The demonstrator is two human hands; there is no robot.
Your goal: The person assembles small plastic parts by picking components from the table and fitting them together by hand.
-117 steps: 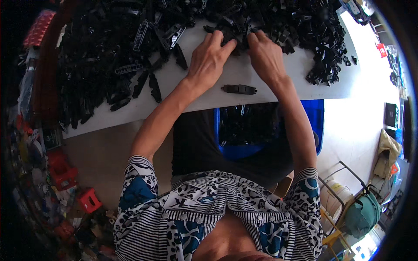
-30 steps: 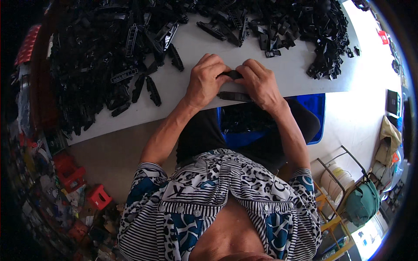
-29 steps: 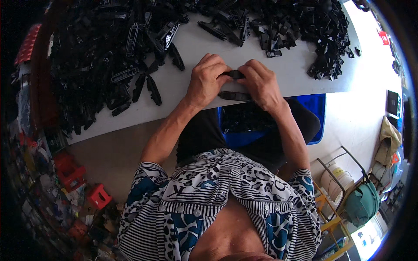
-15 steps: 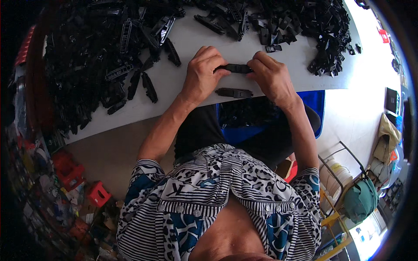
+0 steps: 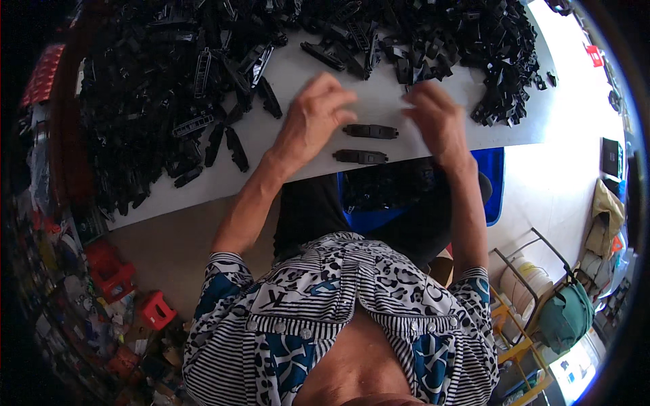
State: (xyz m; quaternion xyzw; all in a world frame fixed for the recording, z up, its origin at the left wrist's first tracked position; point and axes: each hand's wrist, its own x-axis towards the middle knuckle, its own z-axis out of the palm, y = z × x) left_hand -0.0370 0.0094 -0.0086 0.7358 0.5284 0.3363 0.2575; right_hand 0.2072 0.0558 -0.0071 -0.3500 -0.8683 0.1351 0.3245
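Progress looks slight: we have two black strips (image 5: 370, 131) lying side by side on the worktop (image 5: 298, 68), our left hand (image 5: 313, 120) and right hand (image 5: 433, 116) loosely open and empty, the heap (image 5: 156, 88) barely touched.

1. The person wears a short-sleeved shirt (image 5: 338, 318) patterned in black, white and blue, with stripes, spotted patches and leafy shapes.
2. Its collar (image 5: 352, 267), the landmark here, is white with black spots and lies flat and broad.
3. Below the collar a row of small pale buttons runs along a striped band.
4. Out to either side of the collar the sleeves end above the elbow, trimmed in blue and stripes.
5. Beyond the collar, toward the table, dark trousers (image 5: 311, 210) cover the lap.
6. Both forearms and both hands, left hand (image 5: 313, 118) and right hand (image 5: 439, 118), are bare, without rings or watch.
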